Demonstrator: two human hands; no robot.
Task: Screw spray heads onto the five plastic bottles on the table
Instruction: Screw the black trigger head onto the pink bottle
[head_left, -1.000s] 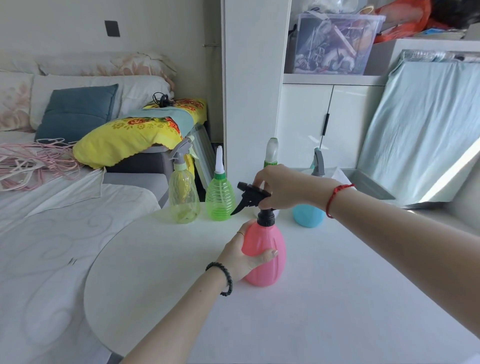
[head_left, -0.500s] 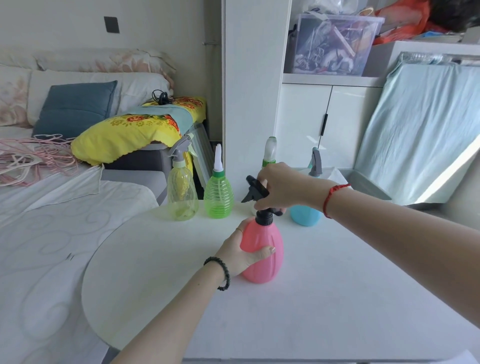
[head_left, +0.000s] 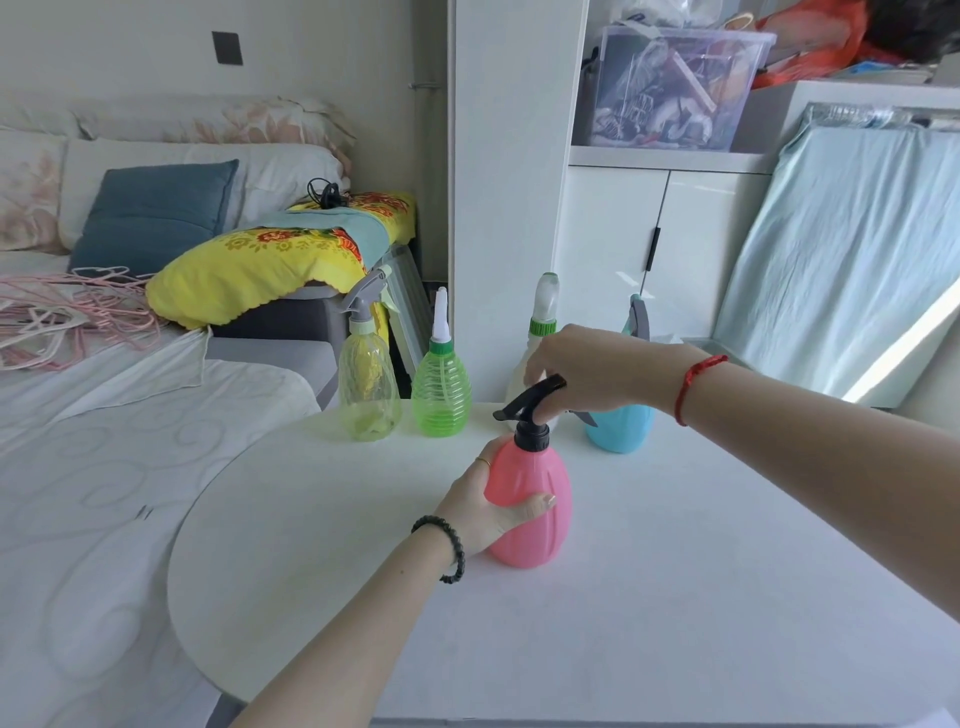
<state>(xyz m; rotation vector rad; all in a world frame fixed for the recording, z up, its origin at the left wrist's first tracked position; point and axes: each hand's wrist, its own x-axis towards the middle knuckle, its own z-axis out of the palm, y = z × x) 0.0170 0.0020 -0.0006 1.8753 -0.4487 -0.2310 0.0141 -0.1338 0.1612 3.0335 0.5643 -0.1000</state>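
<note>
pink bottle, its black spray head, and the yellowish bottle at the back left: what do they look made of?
Pink bottle: opaque plastic, satin, with moulded vertical ribs. Black spray head: likely hard plastic, matte, no shine. Yellowish bottle: thin clear tinted plastic; the background shows through it.

Daylight scene, bright and even, entering from the right. Hard sunlit band across the pale blue sheet (head_left: 852, 291); white table (head_left: 675, 597) near overexposed, shadows faint and soft. Wide-angle bowing at the frame edges (cabinet (head_left: 498, 156) lines lean). Focus generally sharp; slight softness overall.
</note>
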